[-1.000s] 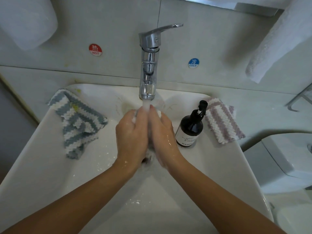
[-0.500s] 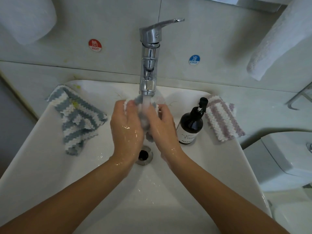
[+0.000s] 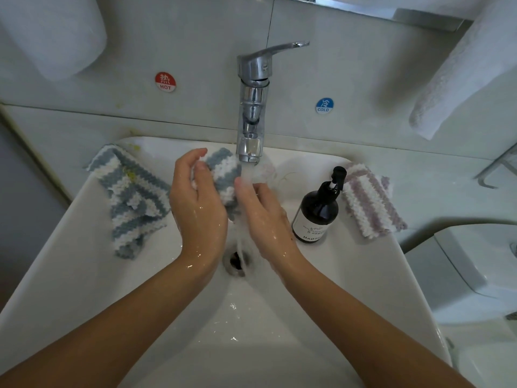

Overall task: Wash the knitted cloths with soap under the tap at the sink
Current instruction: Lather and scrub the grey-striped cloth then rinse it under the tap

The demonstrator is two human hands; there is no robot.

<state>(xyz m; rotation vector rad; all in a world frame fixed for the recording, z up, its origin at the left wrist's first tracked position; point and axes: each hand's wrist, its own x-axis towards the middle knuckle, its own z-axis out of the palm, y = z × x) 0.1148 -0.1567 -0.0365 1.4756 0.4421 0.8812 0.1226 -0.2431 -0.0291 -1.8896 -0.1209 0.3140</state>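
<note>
A bunched blue-and-white striped knitted cloth [image 3: 222, 175] sits at the centre of the white ceramic sink [image 3: 363, 275], just under the spout of the chrome tap [image 3: 251, 107], which runs water down to the drain. A second blue-and-white striped knitted cloth [image 3: 131, 200] lies crumpled on the rim at 9 o'clock. A pink-and-white striped knitted cloth [image 3: 369, 200] lies flat at 3 o'clock, beside a dark glass pump bottle of soap [image 3: 317, 211], standing upright.

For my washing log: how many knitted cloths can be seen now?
3. Blue-striped cloth on the sink's left rim, pink-striped cloth on the right rim, wet blue cloth in both hands under the tap. Others may be hidden.
</note>
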